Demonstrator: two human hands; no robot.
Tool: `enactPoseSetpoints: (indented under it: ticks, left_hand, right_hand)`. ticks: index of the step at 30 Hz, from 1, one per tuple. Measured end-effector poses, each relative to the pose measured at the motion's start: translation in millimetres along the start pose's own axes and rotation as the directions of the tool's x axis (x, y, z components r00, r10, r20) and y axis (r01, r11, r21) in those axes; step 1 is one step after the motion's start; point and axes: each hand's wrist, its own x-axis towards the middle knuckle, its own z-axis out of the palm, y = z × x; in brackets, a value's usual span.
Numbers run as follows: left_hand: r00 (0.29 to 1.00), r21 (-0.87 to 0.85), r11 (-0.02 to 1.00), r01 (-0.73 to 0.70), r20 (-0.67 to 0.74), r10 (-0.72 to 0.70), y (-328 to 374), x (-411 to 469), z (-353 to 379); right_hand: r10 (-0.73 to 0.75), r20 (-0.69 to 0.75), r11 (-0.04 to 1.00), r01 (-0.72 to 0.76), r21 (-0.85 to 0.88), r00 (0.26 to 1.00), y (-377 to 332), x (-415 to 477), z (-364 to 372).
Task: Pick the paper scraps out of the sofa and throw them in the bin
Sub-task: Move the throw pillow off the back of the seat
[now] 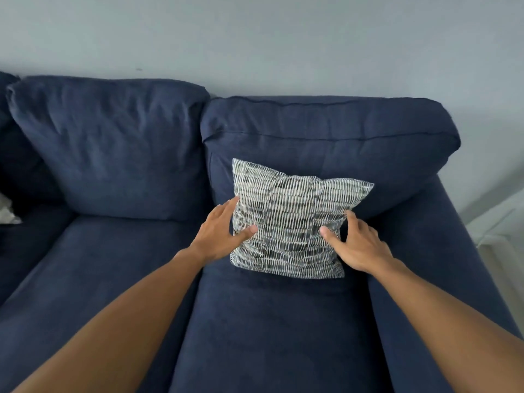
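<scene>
Left hand (219,232) and right hand (357,242), fingers spread and holding nothing, flank the patterned cushion (292,222) propped against the navy sofa (119,154) back, thumbs touching it.

Dark navy fabric sofa (255,321) set against a pale grey wall (255,38). Square throw pillow, black-and-white dashed weave (292,219), propped against the back cushion at 1 o'clock. Left hand (221,236) spread on its 9 o'clock edge, right hand (357,245) on its 3 o'clock edge, thumbs pressing the front.
</scene>
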Motion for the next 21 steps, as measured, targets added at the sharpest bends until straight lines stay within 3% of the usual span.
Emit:
enactPoseSetpoints:
  ticks: [10, 21]
  left_hand:
    - [0.993, -0.386, 0.919, 0.08, -0.045, -0.105, -31.4, 57.8, 65.2]
    - [0.982, -0.469, 0.871, 0.148, -0.035, -0.186, -66.5, 91.2, 99.9]
  right_hand:
    - [0.085, -0.068, 0.936, -0.057, 0.347, 0.994, 17.7, 61.1, 76.7]
    - [0.099, -0.047, 0.869, -0.064, 0.49, 0.994, 25.4, 109.4, 125.8]
